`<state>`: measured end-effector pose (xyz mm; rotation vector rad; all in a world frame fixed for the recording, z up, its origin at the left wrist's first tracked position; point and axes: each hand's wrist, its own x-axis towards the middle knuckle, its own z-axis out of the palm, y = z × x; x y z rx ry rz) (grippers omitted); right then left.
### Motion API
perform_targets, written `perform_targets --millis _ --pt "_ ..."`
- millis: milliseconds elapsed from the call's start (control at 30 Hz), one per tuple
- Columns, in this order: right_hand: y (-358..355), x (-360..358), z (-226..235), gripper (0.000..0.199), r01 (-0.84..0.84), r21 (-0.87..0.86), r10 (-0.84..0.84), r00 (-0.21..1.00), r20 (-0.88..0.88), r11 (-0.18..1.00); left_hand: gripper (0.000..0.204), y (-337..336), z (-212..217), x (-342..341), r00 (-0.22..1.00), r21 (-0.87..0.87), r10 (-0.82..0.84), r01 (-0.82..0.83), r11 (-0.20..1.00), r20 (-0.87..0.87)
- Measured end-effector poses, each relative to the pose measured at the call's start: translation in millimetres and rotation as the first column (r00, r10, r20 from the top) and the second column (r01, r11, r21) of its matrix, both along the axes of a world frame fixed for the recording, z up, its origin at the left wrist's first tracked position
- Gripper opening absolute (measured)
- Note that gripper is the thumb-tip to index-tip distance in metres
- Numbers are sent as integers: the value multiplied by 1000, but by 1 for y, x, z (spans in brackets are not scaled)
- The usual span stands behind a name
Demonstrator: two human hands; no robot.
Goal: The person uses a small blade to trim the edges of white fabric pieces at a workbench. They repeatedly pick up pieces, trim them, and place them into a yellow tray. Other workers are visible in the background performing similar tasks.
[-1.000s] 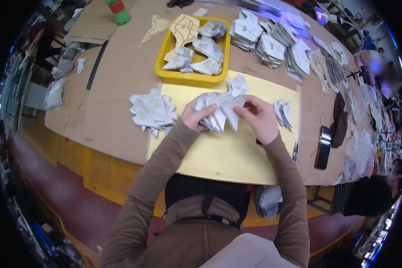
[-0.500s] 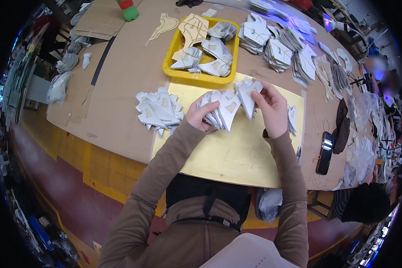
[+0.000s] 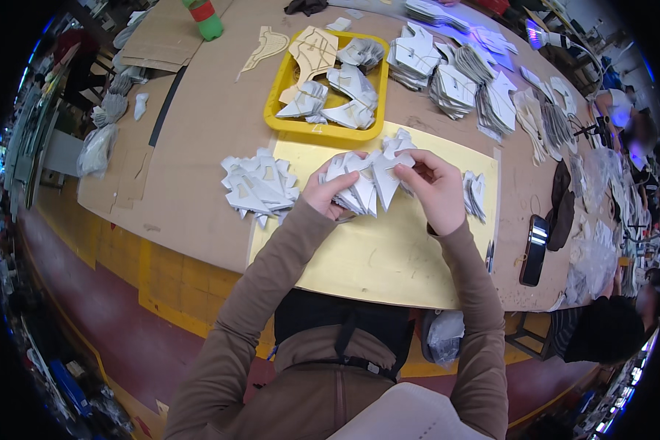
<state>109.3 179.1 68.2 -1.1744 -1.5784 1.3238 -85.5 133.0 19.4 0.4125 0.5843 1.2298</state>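
Over a yellow board, my left hand is closed on a fanned stack of white cut pieces, its thumb on top. My right hand pinches a pointed white piece with a cut-out between thumb and fingers, against the right side of the stack. Just behind my hands more white pieces show, partly covered. A loose pile of the same white pieces lies left of my left hand. Right of my right hand rests a small row of white pieces.
A yellow tray beyond my hands holds bundled white pieces and a tan patterned template. Several stacks of white pieces stand at the back right. A phone and dark cloth lie at right. A green bottle stands back left.
My right hand has moved left and slightly down with its white piece, which now overlaps the stack in my left hand. The left hand has hardly moved.
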Motion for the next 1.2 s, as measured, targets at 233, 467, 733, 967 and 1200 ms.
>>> perform_targets --millis 233,467,733,967,1200 --pt "-3 -6 -6 19 -65 89 56 994 96 994 40 -2 -3 3 990 16 -4 6 1000 -137" --pt "-1 9 -5 19 8 -70 -18 989 -148 997 48 -2 -7 0 998 2 -65 65 998 -12" --pt "-7 10 -4 20 -108 -153 62 958 -280 982 49 -1 -6 2 993 55 -105 108 993 -57" --pt "-17 2 -2 23 -24 -43 17 987 -158 999 53 -3 -4 5 962 -15 -164 171 985 217" --pt "-11 16 9 32 -91 -169 31 943 -331 981 45 -6 -5 5 976 84 -169 182 980 -138"
